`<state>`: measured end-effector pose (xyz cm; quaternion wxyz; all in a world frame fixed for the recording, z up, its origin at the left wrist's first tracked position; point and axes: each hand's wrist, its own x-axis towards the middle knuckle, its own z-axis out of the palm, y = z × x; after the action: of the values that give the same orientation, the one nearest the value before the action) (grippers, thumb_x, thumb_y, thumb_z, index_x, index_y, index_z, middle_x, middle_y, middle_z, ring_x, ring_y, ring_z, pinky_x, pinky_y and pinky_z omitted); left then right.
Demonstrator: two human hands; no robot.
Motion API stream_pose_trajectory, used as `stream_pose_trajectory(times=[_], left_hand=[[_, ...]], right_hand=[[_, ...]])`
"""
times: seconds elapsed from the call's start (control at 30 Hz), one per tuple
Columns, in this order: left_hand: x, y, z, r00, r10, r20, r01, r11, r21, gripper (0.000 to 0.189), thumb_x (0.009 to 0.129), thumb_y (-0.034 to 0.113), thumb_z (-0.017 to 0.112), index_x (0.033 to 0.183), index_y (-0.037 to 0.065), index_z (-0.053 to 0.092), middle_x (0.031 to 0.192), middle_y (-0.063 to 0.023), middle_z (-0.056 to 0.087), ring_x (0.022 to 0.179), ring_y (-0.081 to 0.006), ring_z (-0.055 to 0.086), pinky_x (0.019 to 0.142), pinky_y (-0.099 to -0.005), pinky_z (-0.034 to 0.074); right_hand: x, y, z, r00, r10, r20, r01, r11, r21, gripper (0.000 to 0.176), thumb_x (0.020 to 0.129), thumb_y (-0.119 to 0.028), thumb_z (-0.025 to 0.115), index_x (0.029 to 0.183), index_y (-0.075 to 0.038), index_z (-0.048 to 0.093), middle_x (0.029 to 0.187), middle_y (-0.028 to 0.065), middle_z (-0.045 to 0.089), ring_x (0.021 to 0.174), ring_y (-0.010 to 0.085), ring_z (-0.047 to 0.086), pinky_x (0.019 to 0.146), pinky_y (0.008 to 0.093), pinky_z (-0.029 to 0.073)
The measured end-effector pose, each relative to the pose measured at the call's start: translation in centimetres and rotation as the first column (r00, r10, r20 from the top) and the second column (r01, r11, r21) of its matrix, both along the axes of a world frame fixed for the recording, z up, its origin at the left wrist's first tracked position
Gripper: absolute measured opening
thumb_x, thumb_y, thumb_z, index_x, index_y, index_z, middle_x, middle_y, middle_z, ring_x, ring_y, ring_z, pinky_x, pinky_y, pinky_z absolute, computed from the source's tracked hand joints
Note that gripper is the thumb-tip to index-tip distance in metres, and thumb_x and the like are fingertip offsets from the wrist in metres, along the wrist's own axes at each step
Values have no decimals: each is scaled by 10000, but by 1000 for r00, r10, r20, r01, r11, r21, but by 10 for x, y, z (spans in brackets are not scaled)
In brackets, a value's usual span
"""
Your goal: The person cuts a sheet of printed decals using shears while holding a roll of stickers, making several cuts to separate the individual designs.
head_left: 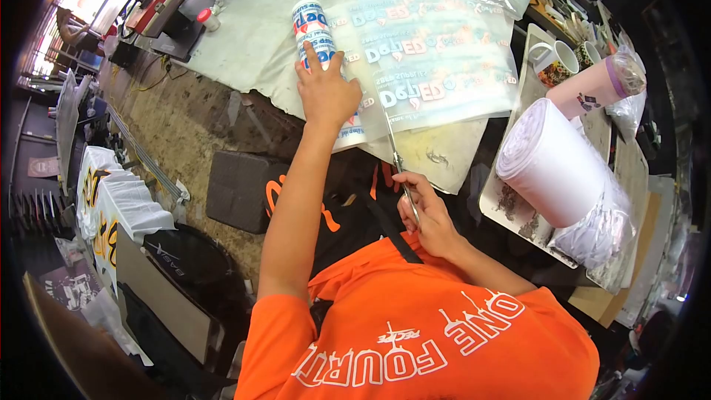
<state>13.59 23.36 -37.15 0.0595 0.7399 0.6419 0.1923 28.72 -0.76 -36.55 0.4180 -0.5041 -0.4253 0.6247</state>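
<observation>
My left hand [328,92] lies with spread fingers on a roll of printed transfer film [308,18], pressing it against the table. From the roll, a translucent sheet [452,67] with repeated blue and red lettering stretches to the right across the table. My right hand [428,215] grips a pair of scissors [398,159] near the table's front edge. The scissor blades point away from me and lie at the sheet's lower edge, between the roll and the wider printed part. Whether the blades are parted is hard to make out.
The worktable [244,30] has a pale cover. A white tray [492,196] on the right bears a large white fabric roll [548,159], a mug [555,63] and a pink tumbler [596,87]. A small red-capped bottle [208,20] stands at the left. A dark block [241,189] lies below.
</observation>
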Motion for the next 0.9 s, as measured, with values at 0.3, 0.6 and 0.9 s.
stream_pose_trajectory(times=[0.3, 0.6, 0.9], left_hand=[[-2, -2, 7, 999, 20, -26, -20, 1000, -20, 640, 827, 377, 772, 1425, 223, 604, 1657, -278, 235, 1290, -534, 484, 1080, -524, 464], [-5, -1, 5, 1000, 11, -15, -12, 1000, -16, 628, 832, 343, 753, 1427, 212, 600, 1652, -294, 235, 1206, -522, 550, 1043, -505, 496], [-6, -1, 4, 998, -14, 57, 15, 1000, -22, 612, 819, 321, 748, 1398, 175, 611, 1652, -298, 215, 1207, -514, 519, 1058, -532, 458]], right_hand=[[4, 5, 2, 996, 31, 83, -34, 999, 27, 380, 1080, -219, 520, 1422, -83, 426, 700, -11, 464, 573, 73, 427, 544, 261, 384], [3, -1, 5, 988, 64, 140, -69, 997, 27, 391, 1072, -170, 517, 1436, -84, 403, 700, 4, 462, 586, 86, 430, 575, 277, 377], [2, -1, 7, 973, 86, 215, -97, 994, 44, 386, 1068, -166, 520, 1429, -88, 406, 725, 21, 439, 636, 116, 401, 630, 289, 366]])
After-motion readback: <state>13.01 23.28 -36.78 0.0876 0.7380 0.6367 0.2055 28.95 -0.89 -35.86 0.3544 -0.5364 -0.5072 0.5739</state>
